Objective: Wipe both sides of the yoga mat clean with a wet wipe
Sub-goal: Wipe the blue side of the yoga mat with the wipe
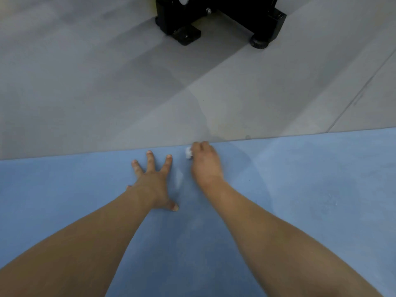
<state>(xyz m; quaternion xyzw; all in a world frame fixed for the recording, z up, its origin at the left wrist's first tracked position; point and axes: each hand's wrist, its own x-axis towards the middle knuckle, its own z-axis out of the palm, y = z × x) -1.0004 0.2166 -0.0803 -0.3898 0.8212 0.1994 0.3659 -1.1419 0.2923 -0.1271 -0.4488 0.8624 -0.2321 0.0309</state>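
Yoga mat: one blue yoga mat [300,200] lying flat on the grey floor [85,82].
Wet wipe: one small white wad [188,152] near the mat's far edge.
Right hand: right hand [205,161] curled around the wipe, pressing it on the mat.
Left hand: left hand [153,181] flat on the mat, fingers spread.
Beyond: one black stand base [218,18] on the floor.

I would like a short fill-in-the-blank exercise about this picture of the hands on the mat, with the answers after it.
1. The yoga mat is ____ in colour.
2. The wet wipe is held by the ____ hand.
3. The left hand lies flat with its fingers ____.
4. The black stand rests on the grey ____.

Answers: blue; right; spread; floor
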